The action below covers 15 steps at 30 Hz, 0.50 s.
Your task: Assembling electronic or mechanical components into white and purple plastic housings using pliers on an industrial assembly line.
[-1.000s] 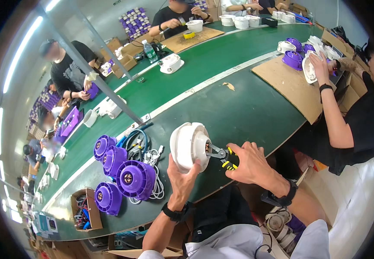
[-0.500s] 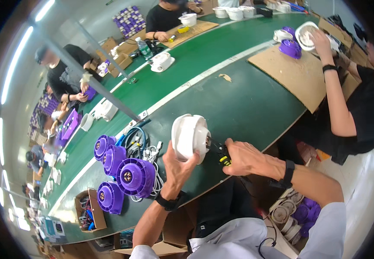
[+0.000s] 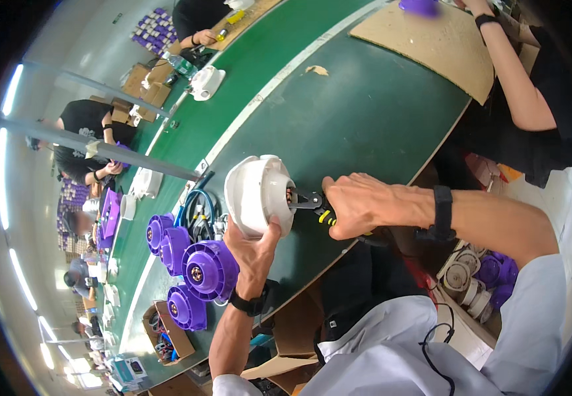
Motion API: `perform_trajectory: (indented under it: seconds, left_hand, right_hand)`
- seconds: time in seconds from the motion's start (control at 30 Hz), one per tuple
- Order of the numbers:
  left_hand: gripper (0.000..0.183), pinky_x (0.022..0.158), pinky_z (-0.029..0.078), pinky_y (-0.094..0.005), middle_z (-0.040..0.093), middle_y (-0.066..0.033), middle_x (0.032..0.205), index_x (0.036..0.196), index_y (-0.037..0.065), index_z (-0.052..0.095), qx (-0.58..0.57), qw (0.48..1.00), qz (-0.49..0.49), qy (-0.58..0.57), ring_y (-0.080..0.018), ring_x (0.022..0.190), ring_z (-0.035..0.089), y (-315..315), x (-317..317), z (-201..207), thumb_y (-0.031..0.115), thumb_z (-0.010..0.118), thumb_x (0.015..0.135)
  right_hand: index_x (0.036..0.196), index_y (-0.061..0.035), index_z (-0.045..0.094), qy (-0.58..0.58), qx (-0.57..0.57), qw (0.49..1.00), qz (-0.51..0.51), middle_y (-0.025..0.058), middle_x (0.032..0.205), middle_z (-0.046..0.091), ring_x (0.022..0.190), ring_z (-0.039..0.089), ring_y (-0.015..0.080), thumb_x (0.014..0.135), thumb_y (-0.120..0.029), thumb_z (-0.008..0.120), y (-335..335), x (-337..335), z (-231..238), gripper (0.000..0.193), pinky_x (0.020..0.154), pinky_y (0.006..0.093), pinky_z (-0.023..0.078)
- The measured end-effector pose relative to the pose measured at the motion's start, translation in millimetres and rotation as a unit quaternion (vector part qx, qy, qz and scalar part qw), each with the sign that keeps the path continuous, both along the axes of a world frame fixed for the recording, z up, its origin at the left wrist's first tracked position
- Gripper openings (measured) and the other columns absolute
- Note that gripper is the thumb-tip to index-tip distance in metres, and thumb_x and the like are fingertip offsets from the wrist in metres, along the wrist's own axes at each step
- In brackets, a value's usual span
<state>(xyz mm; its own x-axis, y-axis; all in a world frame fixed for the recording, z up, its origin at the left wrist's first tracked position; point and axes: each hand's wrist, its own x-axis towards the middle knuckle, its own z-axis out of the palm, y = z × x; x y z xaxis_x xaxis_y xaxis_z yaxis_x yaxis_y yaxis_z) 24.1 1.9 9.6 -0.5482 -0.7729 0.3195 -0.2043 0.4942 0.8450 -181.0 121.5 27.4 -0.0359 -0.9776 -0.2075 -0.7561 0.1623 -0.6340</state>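
My left hand [image 3: 253,254] grips a round white plastic housing [image 3: 254,195] from below, thumb on its near side. It is held up above the green bench, tipped so its side with small copper-coloured metal parts faces right. My right hand [image 3: 368,204] is closed round pliers [image 3: 326,217] with black and yellow handles. Their dark jaws reach into the housing's right side, at the metal parts; whether they pinch anything I cannot tell. Left of my left hand, several purple housings [image 3: 212,272] stand on the bench, metal centres showing.
Blue cable and pliers-like tools [image 3: 198,208] lie behind the purple housings. A small cardboard box of parts [image 3: 167,333] sits at the bench's left. Beyond runs a green conveyor [image 3: 246,63] carrying white housings. At right, a co-worker's arm [image 3: 523,82] is beside a brown board [image 3: 424,43].
My view has tilted and shifted, so the bench sits differently in it. The pliers now show clearly with their jaws at the housing's metal parts. Both hands keep their holds.
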Motion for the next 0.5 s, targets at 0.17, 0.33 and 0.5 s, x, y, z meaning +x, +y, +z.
perform_trajectory:
  seconds: [0.17,0.33,0.5]
  left_hand:
    - [0.054,0.079,0.053,-0.0299,0.068,-0.0116,0.102,0.121,-0.007,0.056,0.032,0.999,0.011,0.008,-0.0172,0.090,0.064,1.4,3.8,-4.8,0.014,0.076,0.076]
    - [0.055,0.080,0.053,-0.0308,0.067,-0.0119,0.104,0.121,-0.008,0.056,0.019,1.000,0.006,-0.001,-0.0174,0.092,0.064,3.2,0.8,-2.0,0.023,0.077,0.080]
    - [0.053,0.081,0.052,-0.0306,0.066,-0.0115,0.106,0.121,-0.007,0.056,0.022,1.000,0.013,0.000,-0.0175,0.093,0.063,2.8,0.3,-0.9,0.015,0.076,0.077]
  right_hand:
    - [0.084,0.0170,0.051,0.006,-0.029,1.000,0.004,0.0304,0.062,0.059,0.061,0.065,0.0450,0.059,-0.015,0.064,4.1,0.2,-5.9,0.043,0.060,0.0470,0.053]
    - [0.081,0.0155,0.050,0.010,-0.033,0.999,0.001,0.0298,0.061,0.059,0.060,0.064,0.0459,0.058,-0.016,0.065,4.0,1.4,-8.3,0.042,0.061,0.0472,0.053]
    - [0.082,0.0155,0.050,0.019,-0.058,0.998,0.000,0.0299,0.062,0.059,0.061,0.064,0.0460,0.059,-0.016,0.065,3.6,2.3,-12.7,0.042,0.062,0.0466,0.053]
